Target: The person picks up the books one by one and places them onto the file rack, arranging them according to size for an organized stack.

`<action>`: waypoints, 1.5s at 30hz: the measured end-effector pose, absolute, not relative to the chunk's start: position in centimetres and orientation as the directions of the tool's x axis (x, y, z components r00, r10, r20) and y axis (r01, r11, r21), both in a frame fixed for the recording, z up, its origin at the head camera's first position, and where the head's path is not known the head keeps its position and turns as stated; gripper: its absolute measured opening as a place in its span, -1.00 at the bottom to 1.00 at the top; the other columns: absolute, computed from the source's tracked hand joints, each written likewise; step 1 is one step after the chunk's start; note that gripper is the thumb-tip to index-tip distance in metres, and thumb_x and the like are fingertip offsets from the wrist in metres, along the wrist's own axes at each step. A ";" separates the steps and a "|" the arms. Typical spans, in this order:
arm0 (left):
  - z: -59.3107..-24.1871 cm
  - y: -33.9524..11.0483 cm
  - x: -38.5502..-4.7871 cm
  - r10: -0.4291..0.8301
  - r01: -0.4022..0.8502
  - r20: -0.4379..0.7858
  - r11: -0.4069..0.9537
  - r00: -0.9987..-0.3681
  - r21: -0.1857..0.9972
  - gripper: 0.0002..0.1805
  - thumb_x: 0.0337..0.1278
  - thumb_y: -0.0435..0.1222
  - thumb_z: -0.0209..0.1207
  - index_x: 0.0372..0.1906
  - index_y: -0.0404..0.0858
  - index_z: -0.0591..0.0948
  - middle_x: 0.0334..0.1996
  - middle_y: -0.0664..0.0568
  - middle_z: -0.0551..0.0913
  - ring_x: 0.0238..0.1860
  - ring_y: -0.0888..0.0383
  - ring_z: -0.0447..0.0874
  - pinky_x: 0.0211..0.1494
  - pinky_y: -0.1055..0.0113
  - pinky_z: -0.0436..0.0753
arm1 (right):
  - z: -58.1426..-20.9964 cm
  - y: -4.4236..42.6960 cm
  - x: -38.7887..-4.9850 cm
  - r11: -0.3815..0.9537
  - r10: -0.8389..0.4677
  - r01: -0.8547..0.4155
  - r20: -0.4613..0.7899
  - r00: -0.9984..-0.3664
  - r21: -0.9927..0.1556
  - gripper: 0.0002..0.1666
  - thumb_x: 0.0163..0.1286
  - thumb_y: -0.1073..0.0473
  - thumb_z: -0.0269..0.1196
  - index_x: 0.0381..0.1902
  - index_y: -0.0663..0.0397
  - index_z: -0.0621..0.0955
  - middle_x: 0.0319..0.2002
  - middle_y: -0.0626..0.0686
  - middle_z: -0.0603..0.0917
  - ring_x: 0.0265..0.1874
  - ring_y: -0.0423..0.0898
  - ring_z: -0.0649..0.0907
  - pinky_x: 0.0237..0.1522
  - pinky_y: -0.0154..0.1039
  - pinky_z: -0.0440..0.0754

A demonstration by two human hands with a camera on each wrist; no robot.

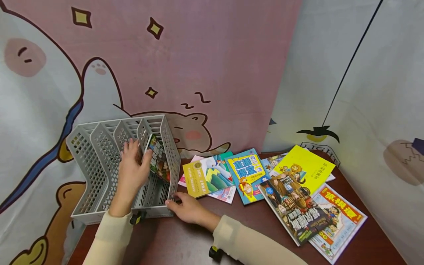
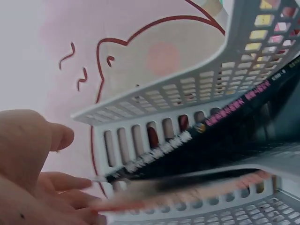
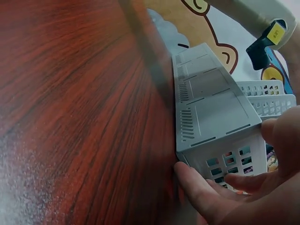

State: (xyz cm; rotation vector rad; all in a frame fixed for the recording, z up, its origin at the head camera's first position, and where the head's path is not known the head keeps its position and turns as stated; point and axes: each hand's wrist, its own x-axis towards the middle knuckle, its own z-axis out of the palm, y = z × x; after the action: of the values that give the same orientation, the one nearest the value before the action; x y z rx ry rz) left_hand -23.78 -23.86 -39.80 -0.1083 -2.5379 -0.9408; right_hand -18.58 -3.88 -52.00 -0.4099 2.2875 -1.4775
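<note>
A grey perforated plastic file organizer (image 1: 159,211) with several slots stands at the left of the table. In its rightmost slot leans a dark book with a colourful cover (image 1: 160,158). My left hand (image 1: 134,165) is over the neighbouring slot, thumb spread from the fingers. In the left wrist view the fingers touch the near end of a blurred thin book (image 2: 140,194), below the dark book's spine (image 2: 164,147); the thumb stays apart. My right hand (image 1: 188,208) grips the organizer's lower front right corner, fingers against the perforated side wall (image 3: 229,164).
Right of the organizer lie a yellow-and-green book (image 1: 198,178), a blue book (image 1: 246,176), a yellow book (image 1: 308,165), a dark illustrated book (image 1: 294,209) and a red-and-blue book (image 1: 344,221), some overlapping. A printed cloth wall (image 1: 225,73) rises behind the dark red table (image 1: 188,243).
</note>
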 end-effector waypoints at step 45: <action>-47.1 -10.8 -18.2 0.386 0.330 0.158 0.433 -0.909 0.839 -0.77 0.65 -0.21 0.23 0.16 -0.02 0.82 -0.22 0.04 0.90 -0.46 0.19 0.79 -0.36 0.38 0.73 | -46.7 14.1 -16.2 0.318 -0.379 -0.012 -0.115 -0.918 -0.948 -0.61 0.74 0.05 0.22 0.27 0.19 0.71 -0.09 0.23 0.84 -0.23 0.07 0.87 -0.10 0.12 0.91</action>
State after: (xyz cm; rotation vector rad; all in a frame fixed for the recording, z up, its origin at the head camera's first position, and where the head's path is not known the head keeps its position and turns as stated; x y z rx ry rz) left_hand -18.21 -10.75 -47.08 -0.6771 -2.7073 -1.5641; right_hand -16.15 14.11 -46.74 -0.3504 2.2726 -1.6307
